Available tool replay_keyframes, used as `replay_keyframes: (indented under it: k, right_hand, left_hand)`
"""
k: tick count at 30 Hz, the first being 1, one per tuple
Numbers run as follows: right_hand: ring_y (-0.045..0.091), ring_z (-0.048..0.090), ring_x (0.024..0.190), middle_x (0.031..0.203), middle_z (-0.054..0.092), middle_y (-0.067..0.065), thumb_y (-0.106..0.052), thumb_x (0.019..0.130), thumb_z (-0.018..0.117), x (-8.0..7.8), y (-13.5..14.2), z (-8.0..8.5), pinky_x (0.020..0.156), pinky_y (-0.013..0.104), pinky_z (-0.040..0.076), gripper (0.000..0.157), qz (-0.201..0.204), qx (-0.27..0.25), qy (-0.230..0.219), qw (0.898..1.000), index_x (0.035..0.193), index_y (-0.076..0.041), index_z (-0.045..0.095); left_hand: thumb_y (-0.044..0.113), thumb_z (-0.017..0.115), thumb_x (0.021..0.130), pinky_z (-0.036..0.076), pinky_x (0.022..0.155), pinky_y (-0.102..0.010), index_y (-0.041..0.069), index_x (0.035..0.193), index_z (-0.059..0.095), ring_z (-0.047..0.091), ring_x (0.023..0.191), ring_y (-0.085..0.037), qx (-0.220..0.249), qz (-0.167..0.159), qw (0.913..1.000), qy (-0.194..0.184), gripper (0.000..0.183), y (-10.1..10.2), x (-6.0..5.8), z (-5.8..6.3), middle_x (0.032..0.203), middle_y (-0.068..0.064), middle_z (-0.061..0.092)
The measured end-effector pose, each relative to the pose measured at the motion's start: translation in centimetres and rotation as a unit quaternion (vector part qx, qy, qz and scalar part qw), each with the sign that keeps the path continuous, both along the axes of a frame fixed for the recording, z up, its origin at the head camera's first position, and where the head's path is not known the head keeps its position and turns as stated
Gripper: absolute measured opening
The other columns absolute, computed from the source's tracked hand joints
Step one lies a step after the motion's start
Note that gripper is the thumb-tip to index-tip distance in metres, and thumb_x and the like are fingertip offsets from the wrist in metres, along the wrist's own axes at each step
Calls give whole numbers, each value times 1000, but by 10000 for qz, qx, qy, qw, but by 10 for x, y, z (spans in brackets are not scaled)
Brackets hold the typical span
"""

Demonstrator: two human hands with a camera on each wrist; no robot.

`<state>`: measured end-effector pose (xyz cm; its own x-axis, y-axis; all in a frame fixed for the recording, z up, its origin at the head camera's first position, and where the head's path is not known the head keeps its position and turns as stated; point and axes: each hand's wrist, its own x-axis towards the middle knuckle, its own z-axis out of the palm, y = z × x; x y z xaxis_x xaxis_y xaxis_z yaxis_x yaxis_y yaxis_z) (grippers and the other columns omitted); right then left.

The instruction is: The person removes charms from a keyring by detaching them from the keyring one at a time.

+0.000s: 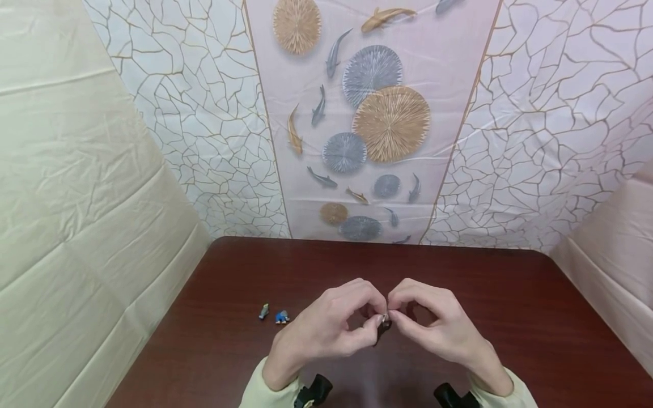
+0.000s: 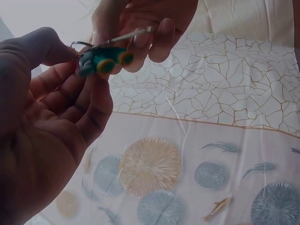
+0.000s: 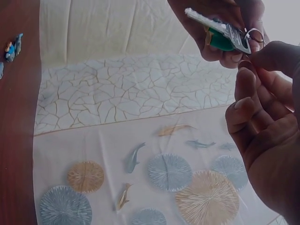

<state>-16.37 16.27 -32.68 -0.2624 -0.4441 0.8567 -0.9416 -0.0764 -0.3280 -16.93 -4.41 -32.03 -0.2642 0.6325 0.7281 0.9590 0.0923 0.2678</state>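
Note:
My left hand (image 1: 334,323) and right hand (image 1: 441,317) meet fingertip to fingertip above the table, both pinching a small metal key ring (image 3: 255,30). A silver key (image 3: 206,21) hangs on the ring, its blade sticking out past the fingers. Beside the key is a small green figurine (image 2: 104,61) with orange, round feet, close against the left fingers. In the left wrist view, the left thumb and forefinger hold the ring end, with other fingers beneath the figurine. Fingertips partly hide where the ring joins these pieces.
Left of my hands, a small grey figurine (image 1: 263,311) and a blue one (image 1: 282,317) rest on the dark red-brown table (image 1: 214,351). A patterned cloth (image 1: 388,187) hangs behind the table, with plain cream cloth (image 1: 92,226) on the left side.

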Motion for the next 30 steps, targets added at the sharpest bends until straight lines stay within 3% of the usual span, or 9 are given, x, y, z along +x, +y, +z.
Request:
replay_keyframes:
  k: [7,17,30]
  right_hand:
    - [9,52,72,82,58,7,3,90,64,5,-1,5,58,18,43,4,108,15,227,9997,89,3,60]
    - [7,51,72,81,57,5,4,90,63,9,-3,9,57,16,42,4,-202,-65,398,9990,87,3,60]
    - [7,54,74,83,59,6,2,89,66,8,-6,5,62,13,44,3,-392,-93,732,9965,89,4,63]
  left_hand:
    - [-2,62,84,48,78,-6,12,95,59,57,83,0,-157,-180,9996,-177,18,-2,2,2,89,4,60]
    - [0,61,85,48,74,-7,13,93,57,56,78,2,-37,-144,9989,-436,15,-3,3,1,85,3,61]
    - [2,59,87,45,71,-4,13,92,55,55,76,5,-101,230,9982,-547,13,-4,0,0,85,4,61]
